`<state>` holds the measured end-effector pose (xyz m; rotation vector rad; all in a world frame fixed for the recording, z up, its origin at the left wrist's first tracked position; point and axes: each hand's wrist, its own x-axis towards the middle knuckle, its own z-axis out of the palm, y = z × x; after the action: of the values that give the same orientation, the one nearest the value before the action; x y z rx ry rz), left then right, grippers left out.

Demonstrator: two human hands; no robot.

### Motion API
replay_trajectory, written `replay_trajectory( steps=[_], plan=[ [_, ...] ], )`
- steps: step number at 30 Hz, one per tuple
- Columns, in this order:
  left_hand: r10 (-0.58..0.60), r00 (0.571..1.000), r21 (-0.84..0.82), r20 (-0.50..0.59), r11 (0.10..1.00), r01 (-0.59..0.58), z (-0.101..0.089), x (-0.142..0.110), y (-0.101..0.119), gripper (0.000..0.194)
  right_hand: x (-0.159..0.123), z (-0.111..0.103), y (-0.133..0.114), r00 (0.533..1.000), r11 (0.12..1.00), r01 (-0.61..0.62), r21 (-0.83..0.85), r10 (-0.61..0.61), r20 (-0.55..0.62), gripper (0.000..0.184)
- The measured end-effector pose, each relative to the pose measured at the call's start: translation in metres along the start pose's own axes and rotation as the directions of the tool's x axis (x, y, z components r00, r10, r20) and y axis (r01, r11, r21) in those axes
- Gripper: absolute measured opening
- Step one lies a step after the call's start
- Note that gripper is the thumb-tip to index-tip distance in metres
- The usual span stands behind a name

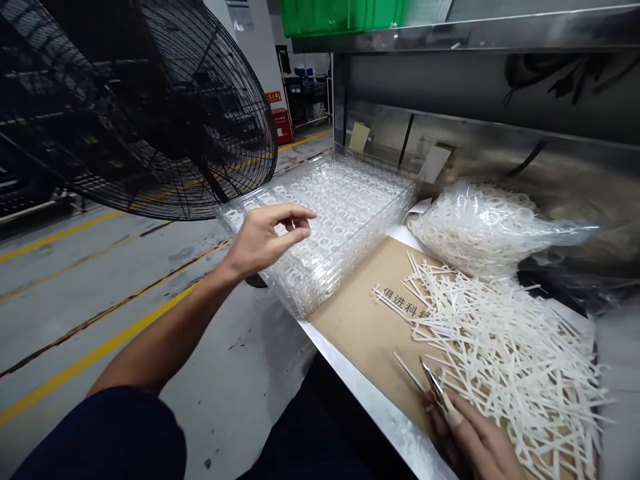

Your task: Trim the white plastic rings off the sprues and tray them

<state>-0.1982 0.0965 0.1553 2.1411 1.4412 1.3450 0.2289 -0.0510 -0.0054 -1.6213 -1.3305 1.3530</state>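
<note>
The right hand (475,440) is being held at the lower edge of the view, its grip pressed together on a small steel hand tool (434,388). The narrow tips of the tool are being pointed up and away from the fingers, and the type of tool cannot be told. Directly beside the hand, a loose pile of white plastic runners (500,353) is being carried on a cardboard sheet (360,320) printed with dark Chinese characters, and the sheet is being supported by a stainless steel bench (373,400).

The left hand (265,240), reaching from a dark blue sleeve (100,433), is being held over the near corner of a stack of clear plastic trays (325,227). Its grip is being kept loosely spread, with nothing pinched; contact with the trays cannot be told. White plastic rings are being held in the trays.

Beyond the runners, a clear plastic bag (480,230) filled with white plastic parts is being rested against the steel backing of the bench. Farther off, a black wire fan guard (150,100) is being seen to the left, above a grey floor (100,333) marked with 2 yellow lines.
</note>
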Motion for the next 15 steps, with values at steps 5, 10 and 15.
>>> replay_trajectory(
  steps=[5,10,15],
  plan=[
    [-0.028,0.964,0.138,0.265,0.990,-0.009,0.012,0.027,-0.024,0.024,-0.003,0.008,-0.013,0.999,0.999,0.052,-0.008,-0.052,-0.007,0.060],
    [-0.048,0.934,0.225,0.355,0.974,-0.035,0.010,0.037,-0.023,0.025,-0.002,0.006,-0.023,0.995,0.995,0.088,-0.038,-0.086,0.056,0.058],
    [0.011,0.972,0.273,0.236,0.959,-0.077,-0.007,0.028,-0.005,0.025,0.001,0.001,-0.021,0.988,0.989,0.140,-0.058,-0.135,0.072,0.054]
  ],
)
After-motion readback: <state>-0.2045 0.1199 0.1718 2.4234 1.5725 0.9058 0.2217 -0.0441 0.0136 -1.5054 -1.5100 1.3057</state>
